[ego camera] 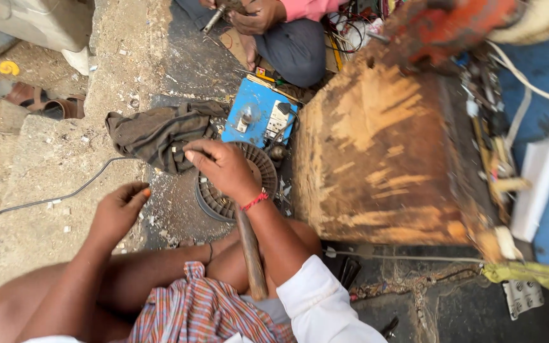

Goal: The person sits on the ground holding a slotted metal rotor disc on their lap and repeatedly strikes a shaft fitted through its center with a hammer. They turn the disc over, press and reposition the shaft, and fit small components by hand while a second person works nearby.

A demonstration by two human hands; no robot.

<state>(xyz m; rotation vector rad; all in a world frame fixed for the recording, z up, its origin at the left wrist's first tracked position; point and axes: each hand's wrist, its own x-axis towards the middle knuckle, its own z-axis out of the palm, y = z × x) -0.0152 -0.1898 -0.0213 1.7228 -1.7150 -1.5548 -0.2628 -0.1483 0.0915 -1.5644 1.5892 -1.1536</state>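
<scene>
Rough, dusty concrete ground (pixel 46 171) fills the nine o'clock side, with a thin black cable (pixel 39 202) trailing across it. At seven o'clock the left hand (pixel 117 213) hangs loosely curled, fingers drawn together over the grit and holding nothing that shows. Just past it, at centre, the right hand (pixel 223 168) rests on the round dark finned metal motor part (pixel 239 184) lying on the ground, fingers bent and pressed to its top; a worn wooden handle (pixel 251 254) runs under the wrist toward six o'clock. By my reading the part is mid-work, neither opened further nor reassembled. At eleven o'clock lies a crumpled dark cloth (pixel 157 133); at twelve, a blue box with a white switch plate (pixel 258 117). No container shows its contents. At three o'clock stands a scuffed wooden block (pixel 382 152).
</scene>
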